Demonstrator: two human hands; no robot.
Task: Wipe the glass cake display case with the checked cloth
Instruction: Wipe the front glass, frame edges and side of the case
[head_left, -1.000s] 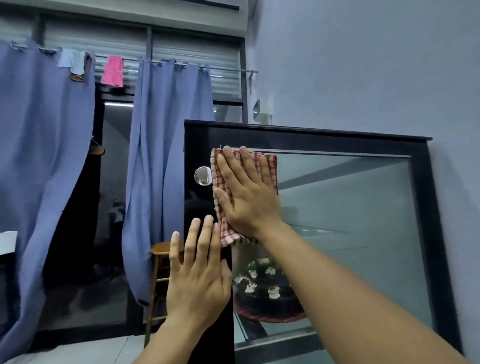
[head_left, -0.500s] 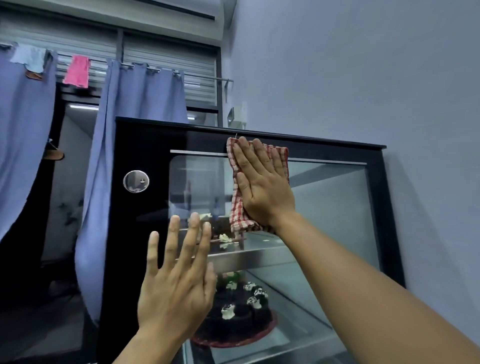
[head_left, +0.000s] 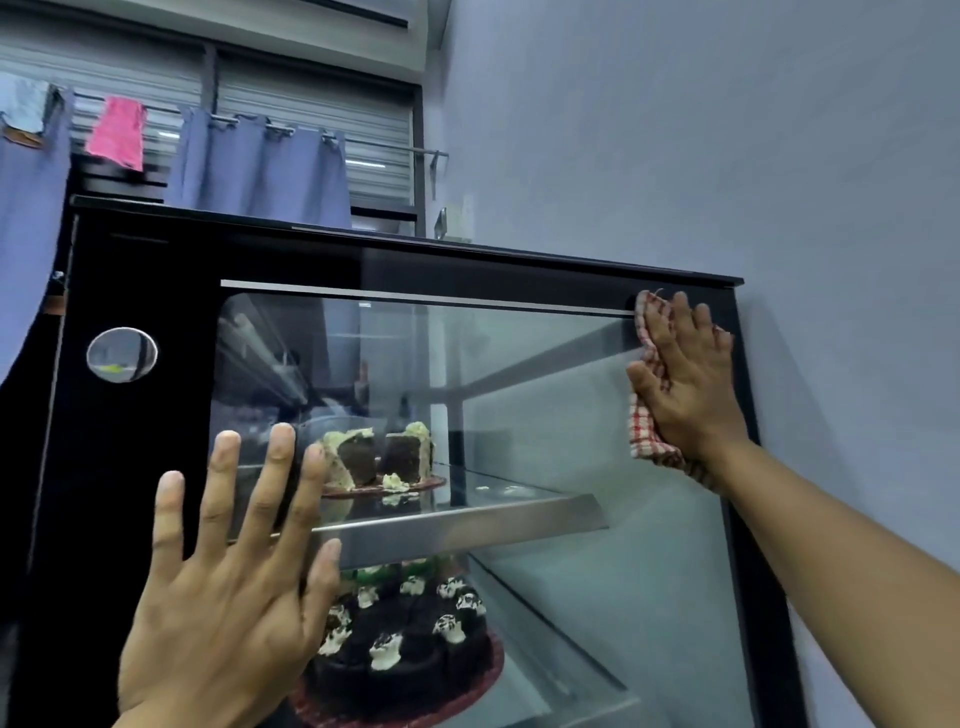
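The glass cake display case (head_left: 519, 374) has a black frame and fills the middle of the view. My right hand (head_left: 685, 379) lies flat with straight fingers on the red-and-white checked cloth (head_left: 643, 431), pressing it against the glass at the top right corner. Most of the cloth is hidden under the hand. My left hand (head_left: 228, 571) is spread flat, fingers straight, against the lower left of the glass front. Behind the glass, a cut chocolate cake (head_left: 376, 457) stands on the upper shelf and a whole dark cake (head_left: 405, 639) sits below.
A round silver lock (head_left: 122, 355) sits on the case's black left panel. A grey wall (head_left: 727, 130) runs close along the right side. Blue curtains (head_left: 260, 171) and a pink cloth (head_left: 118, 132) hang behind the case.
My right hand has slid the checked cloth rightward along the top of the glass, from the left part to the right corner. My left hand stays flat on the lower left.
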